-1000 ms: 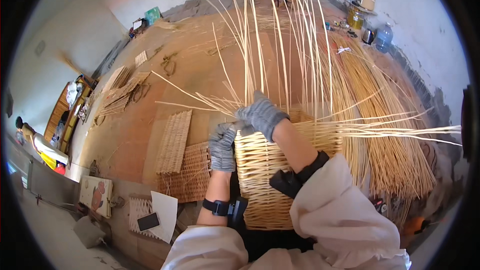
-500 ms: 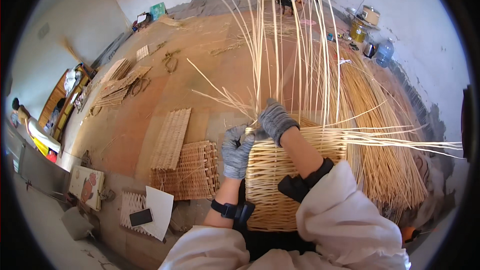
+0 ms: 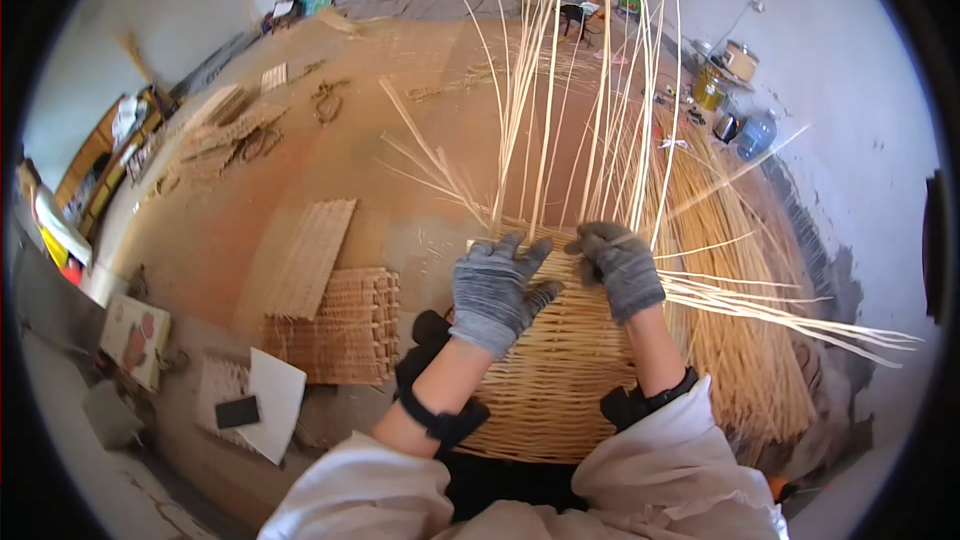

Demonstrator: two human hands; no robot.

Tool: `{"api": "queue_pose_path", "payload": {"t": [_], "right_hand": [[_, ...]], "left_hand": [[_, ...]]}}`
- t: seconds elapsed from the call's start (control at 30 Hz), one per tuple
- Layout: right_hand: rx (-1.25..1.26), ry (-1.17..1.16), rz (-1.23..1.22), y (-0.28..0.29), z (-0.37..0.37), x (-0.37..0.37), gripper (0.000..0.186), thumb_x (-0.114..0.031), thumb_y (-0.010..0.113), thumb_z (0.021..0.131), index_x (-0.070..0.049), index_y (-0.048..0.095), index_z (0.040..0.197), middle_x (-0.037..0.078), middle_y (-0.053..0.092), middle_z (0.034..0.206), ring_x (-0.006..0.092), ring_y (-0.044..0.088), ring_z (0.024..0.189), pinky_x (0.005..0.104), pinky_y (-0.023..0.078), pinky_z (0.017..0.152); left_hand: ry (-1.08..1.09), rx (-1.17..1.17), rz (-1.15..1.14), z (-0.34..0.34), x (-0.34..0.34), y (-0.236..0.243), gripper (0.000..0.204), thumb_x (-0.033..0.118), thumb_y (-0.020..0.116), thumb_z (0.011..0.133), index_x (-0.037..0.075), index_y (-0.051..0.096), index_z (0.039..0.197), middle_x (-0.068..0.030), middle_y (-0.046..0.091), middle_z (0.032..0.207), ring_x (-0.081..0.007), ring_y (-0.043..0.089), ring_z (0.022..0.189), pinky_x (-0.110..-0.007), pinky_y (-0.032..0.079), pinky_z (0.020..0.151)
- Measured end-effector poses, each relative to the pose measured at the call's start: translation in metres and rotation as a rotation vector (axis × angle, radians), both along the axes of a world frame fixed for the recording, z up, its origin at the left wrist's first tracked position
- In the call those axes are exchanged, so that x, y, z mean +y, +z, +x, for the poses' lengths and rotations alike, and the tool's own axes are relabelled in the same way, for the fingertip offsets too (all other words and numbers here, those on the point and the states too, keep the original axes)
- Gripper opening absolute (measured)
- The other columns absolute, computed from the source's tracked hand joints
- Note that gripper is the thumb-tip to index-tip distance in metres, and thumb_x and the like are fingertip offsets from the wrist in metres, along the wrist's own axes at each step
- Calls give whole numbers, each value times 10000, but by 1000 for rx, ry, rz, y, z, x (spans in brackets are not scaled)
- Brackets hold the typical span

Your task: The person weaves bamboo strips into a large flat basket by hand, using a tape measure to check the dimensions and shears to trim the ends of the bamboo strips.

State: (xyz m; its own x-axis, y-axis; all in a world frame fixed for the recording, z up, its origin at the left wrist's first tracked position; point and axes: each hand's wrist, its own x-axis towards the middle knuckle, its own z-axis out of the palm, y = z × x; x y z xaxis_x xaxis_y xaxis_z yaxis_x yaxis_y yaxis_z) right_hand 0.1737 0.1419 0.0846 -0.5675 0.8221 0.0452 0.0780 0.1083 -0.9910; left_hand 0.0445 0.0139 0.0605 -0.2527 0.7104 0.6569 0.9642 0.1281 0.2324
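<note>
A woven wicker basket [image 3: 545, 395] lies in front of me, its weave pale and tight. Long upright willow rods [image 3: 545, 110] rise from its far edge, and a bundle of rod ends [image 3: 790, 315] sticks out to the right. My left hand [image 3: 495, 290], in a grey glove, rests on the far left part of the weave with its fingers spread. Close to the far right edge, my gloved right hand [image 3: 622, 270] has curled fingers around a thin wicker rod [image 3: 745, 172], which slants up to the right, blurred. The fingertips are partly hidden.
A large heap of loose rods [image 3: 765, 380] lies along my right side. To the left are woven panels [image 3: 335, 325], a white sheet [image 3: 275, 405] and a dark phone [image 3: 237, 412]. A blue water jug [image 3: 757, 135] stands by the right wall.
My hands have moved apart: the right one went right and down, and the left one opened and spread over the weave. A rod now slants from the right hand. The view has shifted slightly.
</note>
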Motion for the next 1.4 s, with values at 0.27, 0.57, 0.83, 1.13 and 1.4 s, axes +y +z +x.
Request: {"api": "queue_pose_path", "payload": {"t": [0.27, 0.57, 0.83, 1.13, 1.4], "right_hand": [[221, -201, 47, 26, 24, -15, 444, -33, 537, 822, 15, 414, 1247, 97, 539, 822, 146, 542, 634, 298, 538, 662], [-142, -124, 79, 23, 84, -48, 210, -62, 590, 838, 56, 596, 1012, 98, 638, 789, 153, 626, 651, 238, 508, 527], [-350, 41, 959, 21, -12, -78, 266, -87, 641, 769, -49, 605, 1030, 150, 620, 1010, 313, 597, 922, 343, 481, 808], [-417, 501, 1185, -76, 11, -124, 561, -214, 577, 785, -17, 400, 1280, 174, 336, 1370, 307, 273, 1304, 432, 212, 1076], [-265, -292, 1160, 46, 90, -8, 155, -29, 523, 758, -12, 597, 893, 147, 600, 873, 310, 563, 857, 385, 461, 780]], "left_hand": [[82, -175, -85, 34, 21, 2, 460, 429, 665, 695, 196, 620, 1089, -192, 544, 1035, -339, 506, 964, -440, 380, 845], [-137, -1143, 308, -5, -34, -24, 581, 121, 742, 704, -18, 469, 1197, -119, 510, 1142, -214, 496, 1051, -321, 430, 902], [-337, -934, 182, -25, -14, -54, 538, 216, 695, 770, 42, 469, 1226, -93, 538, 1147, -216, 521, 1051, -336, 444, 890], [-314, -1222, 405, -34, -50, -62, 391, 145, 603, 829, -27, 503, 1167, -175, 556, 1090, -262, 550, 1001, -345, 436, 894], [-344, -360, 268, 21, -35, -4, 354, 18, 580, 797, 54, 531, 1146, -117, 555, 1142, -248, 535, 1037, -309, 445, 882]]}}
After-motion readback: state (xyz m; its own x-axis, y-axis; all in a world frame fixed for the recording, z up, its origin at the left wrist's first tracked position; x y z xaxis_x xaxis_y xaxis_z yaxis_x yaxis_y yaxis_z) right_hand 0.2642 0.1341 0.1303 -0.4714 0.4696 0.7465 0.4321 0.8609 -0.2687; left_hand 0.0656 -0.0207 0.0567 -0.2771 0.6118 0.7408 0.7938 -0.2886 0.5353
